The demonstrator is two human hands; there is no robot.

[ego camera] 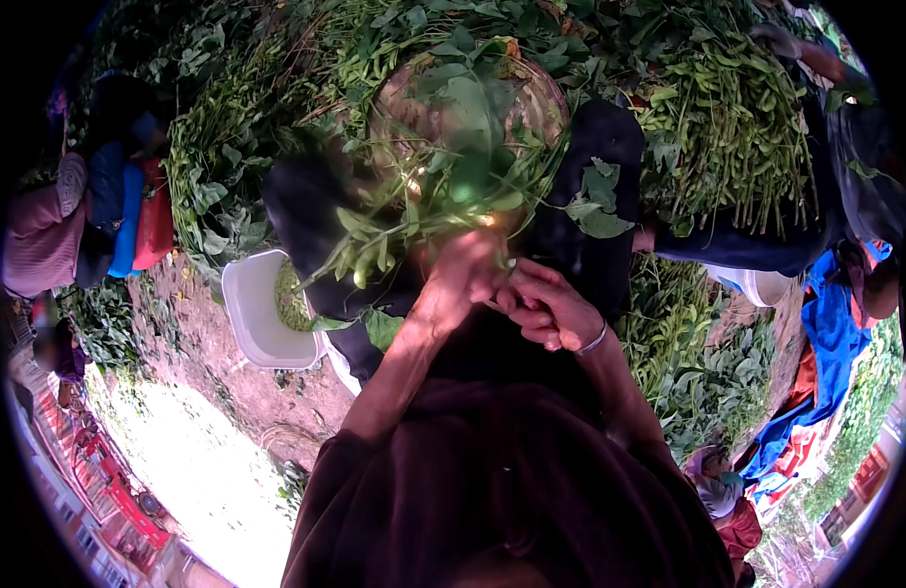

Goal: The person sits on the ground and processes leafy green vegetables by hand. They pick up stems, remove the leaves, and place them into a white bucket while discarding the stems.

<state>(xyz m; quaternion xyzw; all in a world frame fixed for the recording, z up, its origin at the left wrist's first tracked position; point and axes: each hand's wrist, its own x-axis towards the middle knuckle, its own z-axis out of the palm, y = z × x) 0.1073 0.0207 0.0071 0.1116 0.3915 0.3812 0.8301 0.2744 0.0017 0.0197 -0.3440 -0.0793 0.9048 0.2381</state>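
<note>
My left hand (468,268) is closed around the stems of a leafy soybean plant (401,228) with green pods, held above my lap. Close against it on the right is my right hand (545,305), its fingers curled at the cut stem end; a metal bracelet circles that wrist. What lies between the right fingertips is too small to tell. Beside my left leg a white plastic container (269,353) leans tilted, with loose green pods or beans (291,294) inside. Beyond my hands, between my knees, a round brownish object (541,95) lies partly covered by leaves.
Piles of soybean plants (232,140) surround my knees. At right, a person holds a large bunch of podded plants (725,132), near a white bucket (762,287). Blue and red cloths (828,338) lie farther right. At left sit people beside a red object (153,213).
</note>
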